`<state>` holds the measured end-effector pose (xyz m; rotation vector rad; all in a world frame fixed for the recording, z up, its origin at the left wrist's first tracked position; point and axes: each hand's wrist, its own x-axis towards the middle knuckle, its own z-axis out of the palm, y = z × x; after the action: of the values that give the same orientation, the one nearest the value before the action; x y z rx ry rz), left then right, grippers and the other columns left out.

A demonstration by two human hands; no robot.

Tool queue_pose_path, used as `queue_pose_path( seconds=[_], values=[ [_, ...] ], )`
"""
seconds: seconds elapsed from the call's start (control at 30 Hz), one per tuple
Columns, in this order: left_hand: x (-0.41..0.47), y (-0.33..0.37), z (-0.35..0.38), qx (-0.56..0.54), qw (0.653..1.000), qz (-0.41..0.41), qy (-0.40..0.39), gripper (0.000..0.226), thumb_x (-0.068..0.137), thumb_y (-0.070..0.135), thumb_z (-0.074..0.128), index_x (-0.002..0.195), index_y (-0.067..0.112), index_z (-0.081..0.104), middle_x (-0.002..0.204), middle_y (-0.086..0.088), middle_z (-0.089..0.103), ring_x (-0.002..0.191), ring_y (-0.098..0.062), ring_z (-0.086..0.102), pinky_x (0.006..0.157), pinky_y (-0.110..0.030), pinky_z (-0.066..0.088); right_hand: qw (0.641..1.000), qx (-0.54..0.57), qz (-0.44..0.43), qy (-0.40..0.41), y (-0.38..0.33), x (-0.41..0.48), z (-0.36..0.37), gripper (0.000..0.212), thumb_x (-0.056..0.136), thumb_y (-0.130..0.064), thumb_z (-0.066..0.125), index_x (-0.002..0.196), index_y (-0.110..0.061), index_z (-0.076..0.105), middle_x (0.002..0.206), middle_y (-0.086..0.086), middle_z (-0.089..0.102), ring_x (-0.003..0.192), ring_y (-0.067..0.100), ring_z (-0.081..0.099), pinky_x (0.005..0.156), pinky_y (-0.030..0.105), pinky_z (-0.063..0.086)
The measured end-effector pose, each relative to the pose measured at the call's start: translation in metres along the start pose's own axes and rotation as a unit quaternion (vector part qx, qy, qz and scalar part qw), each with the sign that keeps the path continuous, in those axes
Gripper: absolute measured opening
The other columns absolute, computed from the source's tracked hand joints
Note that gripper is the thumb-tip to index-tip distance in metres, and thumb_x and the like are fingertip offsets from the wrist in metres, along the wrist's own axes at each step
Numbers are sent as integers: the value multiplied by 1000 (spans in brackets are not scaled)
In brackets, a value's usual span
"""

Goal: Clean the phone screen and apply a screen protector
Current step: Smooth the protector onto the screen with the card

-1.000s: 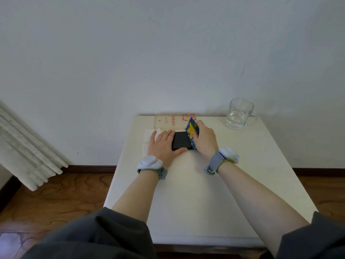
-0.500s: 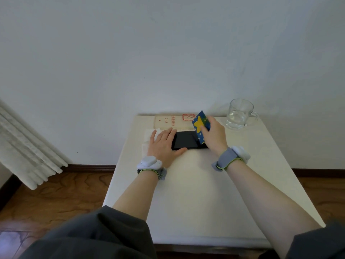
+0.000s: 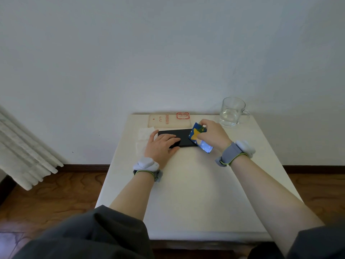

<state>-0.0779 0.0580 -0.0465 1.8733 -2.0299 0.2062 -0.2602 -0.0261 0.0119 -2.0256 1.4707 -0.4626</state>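
Broadly, a pale wall (image 3: 168, 53) is seen behind a white square table (image 3: 196, 193), with a pleated curtain (image 3: 24, 152) at the left and wooden flooring below. Both forearms are stretched over the tabletop from dark sleeves, and a grey band with a white unit is worn on each wrist. The left hand (image 3: 160, 148) is laid flat on the left end of the phone (image 3: 183, 137), its fingers straight and spread over the dark screen and the thumb placed along the near edge. The phone is laid lengthwise, screen up, near the far edge of the table, slightly left of centre. The right hand (image 3: 212, 135) is closed on a blue card (image 3: 196, 134) printed with a yellow star, which is pinched between thumb and fingers and set at a slant across the right end of the phone. A glass mug (image 3: 232, 113) holding some water is stood at the far right corner, apart from the right hand. A flat cream packet (image 3: 168, 120) with red printing is laid against the wall, just behind the phone. A crumpled white tissue (image 3: 145, 134) is left beside the left hand, at the phone's left end.
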Motion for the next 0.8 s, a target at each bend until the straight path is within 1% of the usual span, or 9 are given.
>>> queue_pose_path(
  seconds=[0.1, 0.2, 0.27, 0.33, 0.43, 0.5, 0.6, 0.67, 0.8],
  values=[
    [0, 0, 1, -12, 1000, 1, 9, 29, 92, 38, 55, 118, 29, 65, 121, 8, 64, 115, -13, 58, 109, -32, 4, 1000, -21, -9, 11, 1, -3, 3, 21, 74, -19, 67, 93, -22, 60, 83, 4, 61, 75, 27, 56, 64, 34, 44],
    [1, 0, 1, -15, 1000, -2, 25, 26, 89, 36, 59, 112, 28, 68, 115, 7, 67, 108, -14, 62, 107, -32, 7, 996, -73, -42, 15, 0, -2, 0, 13, 78, -19, 63, 89, -21, 56, 78, 2, 56, 72, 25, 51, 58, 29, 36],
    [0, 0, -1, -16, 1000, -6, 19, 28, 90, 37, 57, 115, 29, 67, 118, 8, 66, 111, -13, 60, 108, -31, 6, 990, -125, -64, 22, -3, -2, -2, 11, 79, -15, 58, 81, -22, 50, 77, 1, 52, 75, 26, 49, 54, 27, 30],
    [0, 0, -2, -17, 1000, -7, 10, 29, 92, 39, 55, 118, 31, 64, 121, 9, 63, 116, -10, 56, 108, -30, 4, 983, -166, -79, 27, -8, -2, -2, 14, 80, -10, 53, 83, -23, 50, 80, 1, 50, 78, 27, 48, 58, 27, 32],
    [0, 1, -2, -17, 1000, -7, 2, 30, 92, 40, 54, 120, 32, 63, 123, 10, 62, 117, -10, 55, 108, -30, 3, 967, -233, -105, 17, -14, -3, 0, 15, 83, -6, 49, 92, -17, 54, 83, 2, 50, 85, 31, 52, 67, 30, 31],
    [0, 1, -2, -16, 1000, -7, -1, 30, 92, 40, 53, 120, 32, 63, 122, 11, 62, 117, -9, 55, 108, -30, 4, 959, -258, -114, 10, -15, -2, 1, 9, 85, -7, 48, 89, -15, 48, 86, 6, 55, 88, 33, 55, 69, 30, 29],
    [1, -2, 0, -16, 1000, -5, 10, 30, 91, 41, 53, 116, 32, 65, 118, 11, 65, 113, -10, 58, 108, -30, 6, 963, -249, -105, 3, -13, 1, 3, 9, 86, -12, 50, 85, -17, 42, 92, 9, 60, 81, 30, 52, 65, 30, 30],
    [1, -2, 0, -13, 1000, -5, 14, 31, 91, 44, 50, 115, 32, 66, 117, 11, 65, 112, -9, 58, 107, -30, 6, 970, -228, -84, -12, -13, 4, 3, 8, 86, -14, 52, 84, -15, 44, 88, 7, 55, 78, 28, 49, 60, 29, 32],
    [1, -2, 0, -19, 1000, -4, 7, 30, 91, 43, 53, 117, 32, 65, 120, 11, 64, 114, -9, 56, 108, -30, 6, 976, -201, -69, -40, -16, 5, 8, 12, 85, -13, 54, 79, -12, 43, 82, 6, 51, 74, 27, 48, 50, 26, 26]
  ],
)
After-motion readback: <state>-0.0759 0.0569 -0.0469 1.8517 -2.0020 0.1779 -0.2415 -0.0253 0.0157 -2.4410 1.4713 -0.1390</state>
